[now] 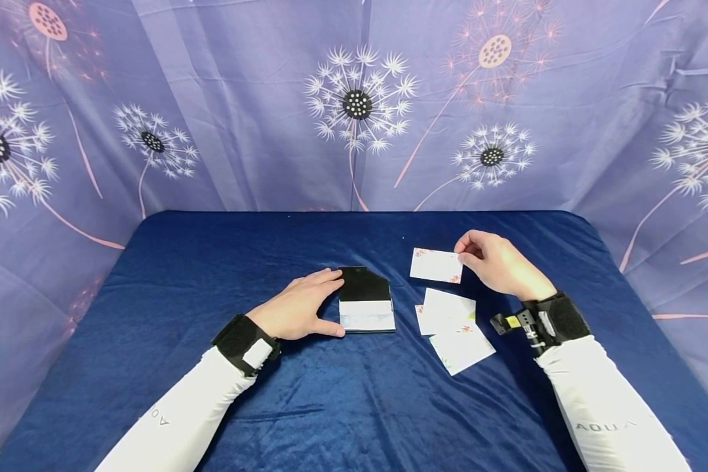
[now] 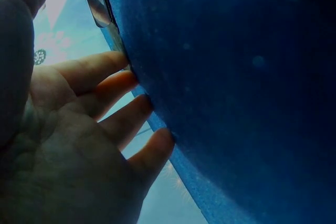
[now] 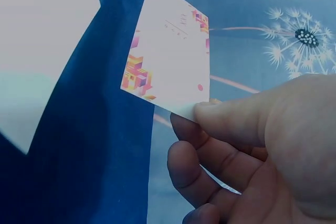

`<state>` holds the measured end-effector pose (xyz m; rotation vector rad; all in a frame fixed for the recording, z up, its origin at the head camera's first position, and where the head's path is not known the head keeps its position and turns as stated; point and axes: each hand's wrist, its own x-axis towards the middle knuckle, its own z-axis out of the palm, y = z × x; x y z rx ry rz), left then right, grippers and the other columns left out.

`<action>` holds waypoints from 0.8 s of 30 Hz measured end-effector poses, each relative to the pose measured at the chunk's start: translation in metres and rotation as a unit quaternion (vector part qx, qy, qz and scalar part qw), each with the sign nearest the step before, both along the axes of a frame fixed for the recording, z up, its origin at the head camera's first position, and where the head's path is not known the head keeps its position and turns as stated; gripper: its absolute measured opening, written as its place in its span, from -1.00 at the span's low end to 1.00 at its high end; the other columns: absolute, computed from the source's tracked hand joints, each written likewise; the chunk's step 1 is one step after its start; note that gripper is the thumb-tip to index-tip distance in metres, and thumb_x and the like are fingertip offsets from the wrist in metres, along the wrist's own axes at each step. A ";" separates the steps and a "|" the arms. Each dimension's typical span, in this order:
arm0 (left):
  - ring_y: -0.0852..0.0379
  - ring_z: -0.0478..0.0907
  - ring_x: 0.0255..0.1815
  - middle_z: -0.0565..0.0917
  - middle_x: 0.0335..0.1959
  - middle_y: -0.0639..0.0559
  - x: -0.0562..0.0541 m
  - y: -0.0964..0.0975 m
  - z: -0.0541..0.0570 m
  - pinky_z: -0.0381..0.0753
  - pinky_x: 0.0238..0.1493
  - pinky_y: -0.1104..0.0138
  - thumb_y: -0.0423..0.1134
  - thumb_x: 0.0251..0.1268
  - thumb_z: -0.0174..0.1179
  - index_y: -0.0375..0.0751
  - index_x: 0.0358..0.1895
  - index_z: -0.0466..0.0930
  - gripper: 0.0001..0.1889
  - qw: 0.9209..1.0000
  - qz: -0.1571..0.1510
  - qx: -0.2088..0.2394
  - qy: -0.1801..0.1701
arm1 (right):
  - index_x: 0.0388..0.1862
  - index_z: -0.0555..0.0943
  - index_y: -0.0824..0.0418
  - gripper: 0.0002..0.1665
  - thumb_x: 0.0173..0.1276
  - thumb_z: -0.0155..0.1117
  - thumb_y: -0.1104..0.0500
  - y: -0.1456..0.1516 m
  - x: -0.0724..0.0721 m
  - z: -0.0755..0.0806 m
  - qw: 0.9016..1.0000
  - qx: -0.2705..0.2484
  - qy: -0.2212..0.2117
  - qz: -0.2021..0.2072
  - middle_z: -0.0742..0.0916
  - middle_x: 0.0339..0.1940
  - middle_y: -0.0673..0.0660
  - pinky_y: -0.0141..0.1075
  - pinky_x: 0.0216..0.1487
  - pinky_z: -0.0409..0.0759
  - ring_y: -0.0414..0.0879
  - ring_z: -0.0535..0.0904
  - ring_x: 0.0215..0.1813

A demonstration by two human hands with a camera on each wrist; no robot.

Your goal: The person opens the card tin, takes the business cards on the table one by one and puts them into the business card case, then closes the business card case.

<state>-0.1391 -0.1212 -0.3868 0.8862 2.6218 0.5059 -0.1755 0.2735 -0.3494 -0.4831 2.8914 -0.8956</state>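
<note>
Right of centre, the right hand (image 1: 500, 265) pinches a white, pink-patterned rectangular paper card (image 1: 434, 265), seemingly the card-moving step; shifting it calls for a steady pinch. At centre, the left hand (image 1: 299, 308), fingers spread, touches an open black case (image 1: 362, 287).

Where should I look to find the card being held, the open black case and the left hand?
Held card (image 3: 170, 51): right wrist view, the middle of its printed face.
Open black case (image 1: 364, 287): head view, its dark upper part.
Left hand (image 1: 299, 306): head view, the back of the hand.
</note>
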 end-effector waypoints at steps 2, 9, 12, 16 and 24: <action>-0.12 -0.03 0.74 0.13 0.72 -0.13 0.000 0.000 0.000 0.06 0.64 -0.13 0.24 0.36 0.42 -0.26 0.68 0.20 0.01 1.000 0.000 0.000 0.000 | -0.04 0.63 0.21 -0.92 0.64 0.20 0.26 -0.004 0.000 0.002 1.000 -0.005 -0.002 0.002 0.76 -0.19 0.16 -0.07 -0.05 0.50 0.00 0.63 -0.16; -0.11 -0.02 0.74 0.15 0.72 -0.14 -0.001 0.001 0.000 0.07 0.64 -0.10 0.23 0.36 0.42 -0.27 0.67 0.22 0.01 1.000 -0.002 0.001 0.003 | -0.01 0.62 0.22 -0.91 0.67 0.18 0.25 -0.017 0.000 0.008 1.000 -0.020 -0.009 0.019 0.75 -0.17 0.14 -0.07 -0.04 0.50 -0.01 0.62 -0.15; -0.11 -0.02 0.74 0.15 0.71 -0.14 -0.001 0.001 0.000 0.07 0.64 -0.11 0.23 0.36 0.42 -0.27 0.67 0.22 0.00 1.000 -0.002 0.001 0.003 | 0.00 0.62 0.21 -0.90 0.68 0.17 0.25 -0.022 0.000 0.010 0.999 -0.022 -0.008 0.024 0.75 -0.16 0.16 -0.08 -0.05 0.49 -0.01 0.61 -0.16; -0.11 -0.03 0.74 0.14 0.72 -0.13 -0.001 0.000 0.000 0.07 0.64 -0.11 0.24 0.36 0.42 -0.26 0.67 0.22 0.01 1.000 -0.001 -0.001 0.003 | 0.00 0.62 0.21 -0.90 0.68 0.16 0.26 -0.029 -0.001 0.010 0.999 -0.025 -0.009 0.028 0.75 -0.16 0.17 -0.07 -0.07 0.49 -0.01 0.61 -0.17; -0.12 -0.01 0.74 0.16 0.71 -0.15 -0.001 0.001 0.000 0.08 0.64 -0.12 0.23 0.35 0.43 -0.28 0.66 0.24 0.00 1.000 -0.002 0.002 0.004 | -0.04 0.63 0.22 -0.92 0.64 0.18 0.31 -0.044 -0.003 0.007 0.999 -0.033 -0.001 0.041 0.74 -0.19 0.12 -0.08 -0.06 0.54 -0.01 0.63 -0.18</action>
